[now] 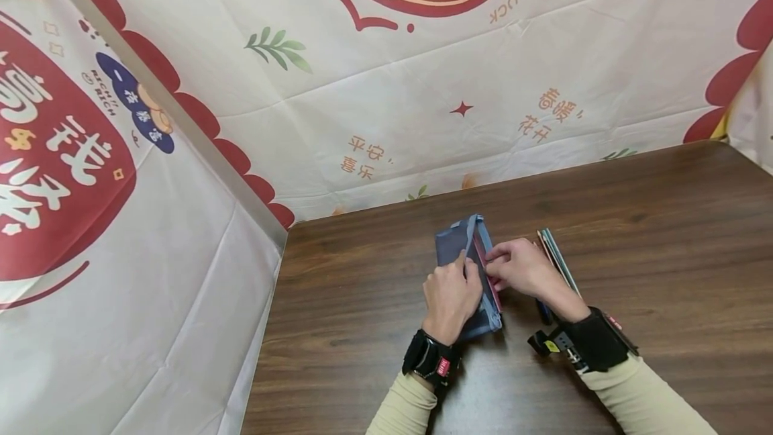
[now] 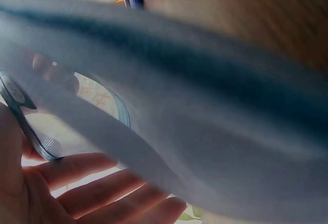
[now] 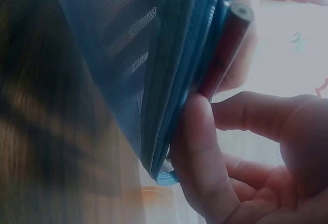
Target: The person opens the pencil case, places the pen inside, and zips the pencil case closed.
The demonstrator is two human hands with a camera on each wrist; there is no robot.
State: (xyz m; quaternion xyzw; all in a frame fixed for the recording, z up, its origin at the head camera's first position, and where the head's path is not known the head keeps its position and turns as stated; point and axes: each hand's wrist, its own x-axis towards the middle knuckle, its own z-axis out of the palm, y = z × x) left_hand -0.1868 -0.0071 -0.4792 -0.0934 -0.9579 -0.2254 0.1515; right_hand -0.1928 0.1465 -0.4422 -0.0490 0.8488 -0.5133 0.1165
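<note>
Blue mesh zip pouch lies near the back-left corner of the dark wood-grain table. Left hand pinches the upper lip of the opening, holding it up. Right hand grips a red pencil at the mouth, tip end going in along the zipper. Judgement: keep the lip lifted and taut, feed the pencil parallel to the zipper so it doesn't snag the mesh. Wrist views are blurred, so how deep the pencil sits is unclear. More pens and flat stationery lie just beside the right hand. Printed cream-and-red cloth screens the back and left sides.
</note>
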